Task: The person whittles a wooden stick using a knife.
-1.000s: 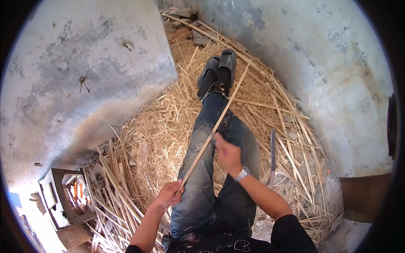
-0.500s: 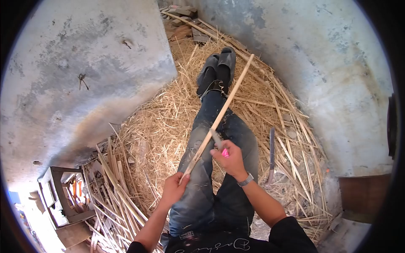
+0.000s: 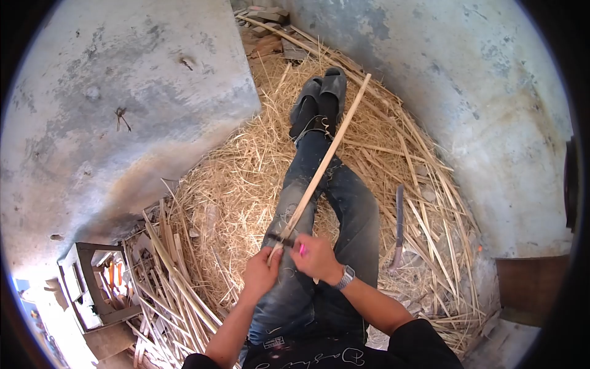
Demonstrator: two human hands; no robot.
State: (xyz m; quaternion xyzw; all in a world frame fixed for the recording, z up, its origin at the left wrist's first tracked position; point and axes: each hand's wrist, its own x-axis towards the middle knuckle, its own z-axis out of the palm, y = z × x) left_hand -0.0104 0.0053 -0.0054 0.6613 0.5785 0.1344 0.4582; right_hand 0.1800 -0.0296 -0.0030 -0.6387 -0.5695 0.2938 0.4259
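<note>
A long pale wooden strip (image 3: 326, 161) slants across my legs, its far end beyond my knees near my feet. My left hand (image 3: 260, 275) is closed around its near end, above my thigh. In my right hand (image 3: 318, 258), fingers wrapped, is a knife (image 3: 281, 240) with a bit of pink showing at the grip. Its dark blade lies across the strip just ahead of my left fingers. Most of the handle is hidden by my right hand.
Straw-like shavings (image 3: 227, 178) cover the floor around my legs. A long-bladed tool (image 3: 399, 221) lies to my right. Bundles of strips (image 3: 175, 277) lie at the left, more along the right wall (image 3: 491, 123). A wooden frame (image 3: 92, 286) stands at the lower left.
My right hand has drawn the knife down along the strip toward my left hand. The left hand keeps its hold on the strip's near end, having shifted only slightly.
</note>
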